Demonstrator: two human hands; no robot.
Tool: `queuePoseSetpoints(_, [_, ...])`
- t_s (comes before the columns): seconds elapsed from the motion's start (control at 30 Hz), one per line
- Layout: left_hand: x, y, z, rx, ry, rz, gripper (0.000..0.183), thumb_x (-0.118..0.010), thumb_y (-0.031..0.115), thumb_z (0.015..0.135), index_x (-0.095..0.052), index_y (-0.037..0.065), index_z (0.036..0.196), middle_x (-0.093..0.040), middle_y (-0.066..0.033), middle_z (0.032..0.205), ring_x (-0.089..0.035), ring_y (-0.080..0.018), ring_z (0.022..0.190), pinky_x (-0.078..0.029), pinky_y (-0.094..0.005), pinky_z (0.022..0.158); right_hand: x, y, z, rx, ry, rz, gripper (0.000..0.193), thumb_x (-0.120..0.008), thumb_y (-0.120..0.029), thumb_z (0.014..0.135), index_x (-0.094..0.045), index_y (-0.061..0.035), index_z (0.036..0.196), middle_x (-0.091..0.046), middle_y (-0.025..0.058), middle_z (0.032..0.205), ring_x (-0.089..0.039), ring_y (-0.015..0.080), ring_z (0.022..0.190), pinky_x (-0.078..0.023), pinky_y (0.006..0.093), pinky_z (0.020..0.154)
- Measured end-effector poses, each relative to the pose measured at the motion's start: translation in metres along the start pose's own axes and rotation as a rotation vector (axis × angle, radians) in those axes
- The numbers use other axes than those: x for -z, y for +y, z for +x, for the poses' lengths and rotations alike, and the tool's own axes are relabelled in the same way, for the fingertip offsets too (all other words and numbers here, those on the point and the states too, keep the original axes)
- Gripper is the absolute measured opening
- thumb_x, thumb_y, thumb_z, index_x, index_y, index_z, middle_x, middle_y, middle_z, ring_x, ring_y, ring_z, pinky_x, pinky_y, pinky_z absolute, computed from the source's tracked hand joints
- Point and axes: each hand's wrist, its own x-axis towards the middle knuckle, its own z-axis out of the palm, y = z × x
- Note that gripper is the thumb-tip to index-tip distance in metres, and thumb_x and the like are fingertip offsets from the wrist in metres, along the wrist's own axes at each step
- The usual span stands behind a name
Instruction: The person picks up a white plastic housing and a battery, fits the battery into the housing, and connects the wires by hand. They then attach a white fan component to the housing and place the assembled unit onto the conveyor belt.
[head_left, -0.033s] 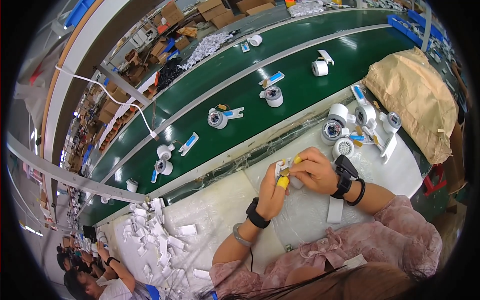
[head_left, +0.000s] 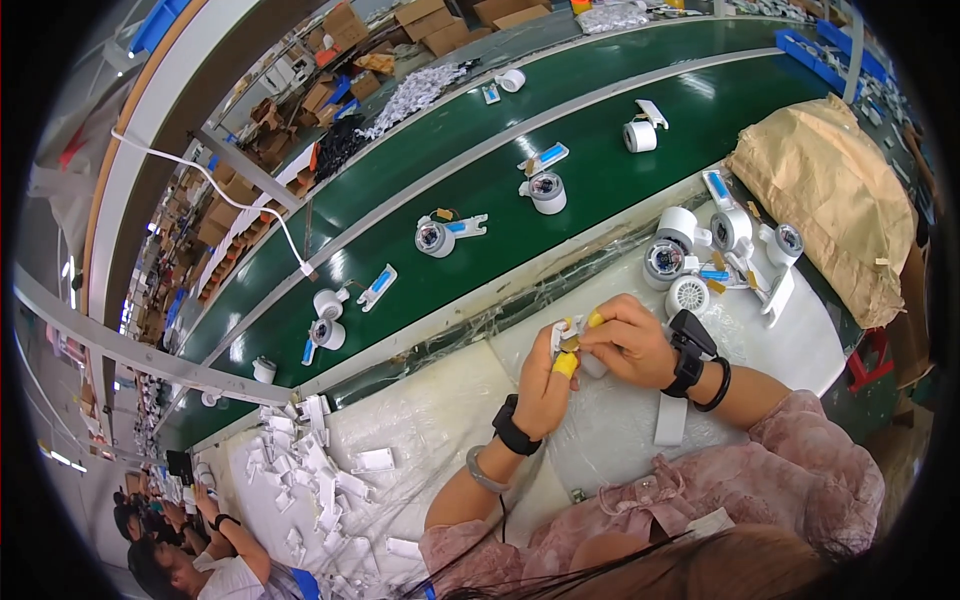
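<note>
My left hand [head_left: 548, 385] is closed around a small white plastic part [head_left: 558, 337], with yellow covers on its fingertips. A brownish-yellow tab [head_left: 570, 344] shows at the part, between both hands. My right hand [head_left: 632, 345] pinches close beside the tab, also with yellow on a fingertip; what lies between its fingers is hidden. Under the hands, a white rounded body [head_left: 593, 366] is partly covered. A flat white plastic piece [head_left: 670, 421] lies beneath my right wrist. Just beyond my right hand stand several white fan-like units [head_left: 688, 296], some with wiring showing.
A green conveyor belt [head_left: 480, 262] crosses beyond the table, carrying several white units with blue-marked handle pieces. Loose white plastic parts [head_left: 322, 480] are heaped at left. Brown paper [head_left: 825, 200] bulges at the right. Other people [head_left: 215, 560] sit at lower left.
</note>
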Motion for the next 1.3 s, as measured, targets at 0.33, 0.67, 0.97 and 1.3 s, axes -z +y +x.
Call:
queuePoseSetpoints(0.33, [-0.004, -0.003, -0.004, -0.06, -0.016, -0.03, 0.045, -0.046, 0.016, 0.097, -0.033, 0.001, 0.137, -0.053, -0.0059, 0.089, -0.05, -0.0106, 0.063, -0.042, -0.0235, 0.057, -0.001, -0.001, -0.002, -0.051, -0.012, 0.061, 0.022, -0.076, 0.0, 0.07, -0.067, -0.007, 0.09, -0.058, 0.0077, 0.088, -0.056, 0.0258, 0.079, -0.044, 0.0342, 0.07])
queuePoseSetpoints(0.67, [-0.007, 0.001, -0.003, -0.001, 0.041, 0.02, 0.048, -0.055, 0.007, 0.093, -0.035, 0.001, 0.136, -0.055, -0.006, 0.096, -0.055, -0.0097, 0.066, -0.045, -0.0232, 0.055, 0.001, 0.002, -0.001, 0.019, -0.017, 0.054, 0.024, -0.077, -0.001, 0.069, -0.069, -0.0102, 0.089, -0.057, 0.0057, 0.089, -0.055, 0.0252, 0.084, -0.045, 0.0342, 0.074])
queuePoseSetpoints(0.97, [-0.008, 0.002, -0.004, 0.009, 0.05, -0.006, 0.047, -0.056, 0.008, 0.093, -0.036, 0.001, 0.135, -0.056, -0.0058, 0.096, -0.055, -0.0096, 0.064, -0.045, -0.0233, 0.054, 0.001, 0.002, -0.004, -0.014, -0.032, 0.062, 0.024, -0.077, -0.001, 0.068, -0.069, -0.0101, 0.09, -0.056, 0.0056, 0.089, -0.055, 0.0251, 0.084, -0.045, 0.0341, 0.074])
queuePoseSetpoints(1.3, [-0.005, -0.008, -0.004, -0.02, 0.054, 0.012, 0.05, -0.062, 0.016, 0.092, -0.038, 0.001, 0.133, -0.058, -0.003, 0.097, -0.049, -0.0035, 0.064, -0.042, -0.0182, 0.052, 0.0, 0.002, -0.002, -0.018, -0.013, 0.039, 0.024, -0.077, -0.001, 0.068, -0.069, -0.0091, 0.089, -0.057, 0.0062, 0.087, -0.055, 0.0257, 0.082, -0.045, 0.0342, 0.073])
